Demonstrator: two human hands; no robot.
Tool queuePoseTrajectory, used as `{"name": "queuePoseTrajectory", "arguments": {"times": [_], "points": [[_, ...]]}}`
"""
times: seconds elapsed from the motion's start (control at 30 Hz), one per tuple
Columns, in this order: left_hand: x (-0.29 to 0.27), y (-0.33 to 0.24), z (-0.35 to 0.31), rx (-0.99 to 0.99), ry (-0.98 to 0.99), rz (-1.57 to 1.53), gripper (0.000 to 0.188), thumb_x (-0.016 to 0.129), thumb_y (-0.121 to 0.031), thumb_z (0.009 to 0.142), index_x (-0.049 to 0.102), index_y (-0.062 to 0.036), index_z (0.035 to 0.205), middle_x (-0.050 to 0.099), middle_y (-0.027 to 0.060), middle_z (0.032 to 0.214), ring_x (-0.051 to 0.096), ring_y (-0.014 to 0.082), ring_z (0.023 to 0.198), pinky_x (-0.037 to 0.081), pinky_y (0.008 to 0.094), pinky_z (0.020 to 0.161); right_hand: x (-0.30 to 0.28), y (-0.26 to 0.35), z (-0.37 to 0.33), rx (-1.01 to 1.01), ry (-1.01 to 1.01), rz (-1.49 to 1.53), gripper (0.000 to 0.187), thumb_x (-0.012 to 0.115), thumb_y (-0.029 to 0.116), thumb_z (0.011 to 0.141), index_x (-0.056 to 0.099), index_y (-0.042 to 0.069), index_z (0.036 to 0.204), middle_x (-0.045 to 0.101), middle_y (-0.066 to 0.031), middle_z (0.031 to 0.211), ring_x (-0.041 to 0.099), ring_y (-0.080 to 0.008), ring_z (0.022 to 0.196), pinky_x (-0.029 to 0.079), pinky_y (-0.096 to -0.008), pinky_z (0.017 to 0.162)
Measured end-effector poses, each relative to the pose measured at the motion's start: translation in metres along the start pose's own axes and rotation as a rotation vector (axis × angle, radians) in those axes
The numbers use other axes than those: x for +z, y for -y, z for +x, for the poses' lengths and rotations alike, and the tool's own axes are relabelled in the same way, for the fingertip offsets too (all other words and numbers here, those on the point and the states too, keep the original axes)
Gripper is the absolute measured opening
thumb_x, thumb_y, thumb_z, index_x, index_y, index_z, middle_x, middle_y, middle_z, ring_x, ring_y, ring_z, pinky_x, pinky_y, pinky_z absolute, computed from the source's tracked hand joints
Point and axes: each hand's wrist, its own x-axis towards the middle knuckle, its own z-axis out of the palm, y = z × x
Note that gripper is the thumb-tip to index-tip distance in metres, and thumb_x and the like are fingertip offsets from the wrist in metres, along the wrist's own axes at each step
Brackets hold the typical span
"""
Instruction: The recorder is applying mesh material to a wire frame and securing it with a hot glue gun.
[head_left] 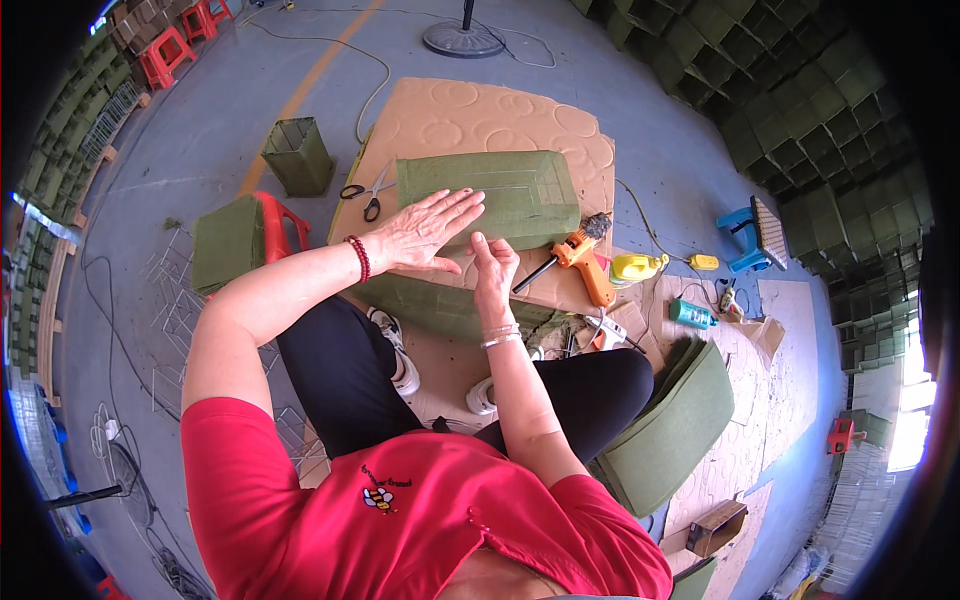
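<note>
Flat and open, my left hand presses palm-down on the near edge of the green felt-covered box, fingers spread and holding nothing. My right hand sits just beside it, toward my body, fingers pinched together at the box's lower edge; whether anything thin is caught between them I cannot tell.

From the head view, which is all I have, the box lies on a cardboard sheet on the floor, touching both hands. Its long axis runs left to right across my view, one broad face turned up, the far long edge pointing away from me. A second green piece lies under my wrists, close to my knees.

Risks, as I judge them: the felt could wrinkle or shift if the flat hand slides while the pinching one pulls. The orange glue gun rests just right of my right hand, nozzle toward it, so a stray wrist could brush a hot tip. Scissors lie just left of my left hand, and the gun's cable trails nearby.
</note>
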Motion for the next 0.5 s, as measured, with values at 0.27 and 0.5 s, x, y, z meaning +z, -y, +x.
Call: {"name": "queuePoseTrajectory", "arguments": {"times": [0.27,0.5], "points": [[0.0032,-0.0012,0.0000,-0.011,-0.017,-0.035,0.105,0.058,-0.063,0.080,0.014,0.0011,0.150,0.013,0.0157,0.158,0.017,0.0290,0.146,0.018,0.0421,0.119,-0.0040,-0.0073,0.0035,0.007,0.035,-0.042,0.018,0.069,0.014,0.090,0.066,0.001,0.079,0.065,-0.0037,0.067,0.044,-0.0040,0.055,0.032,-0.0205,0.051],[-0.0005,-0.0043,0.0063,0.022,-0.014,-0.090,0.102,0.057,-0.062,0.083,0.015,0.0022,0.150,0.012,0.0163,0.158,0.017,0.0291,0.146,0.017,0.0422,0.120,-0.0035,-0.0085,0.0040,0.004,0.032,-0.059,0.017,0.066,0.010,0.091,0.065,-0.002,0.080,0.067,-0.0083,0.074,0.057,-0.0103,0.065,0.042,-0.0226,0.060]]}}
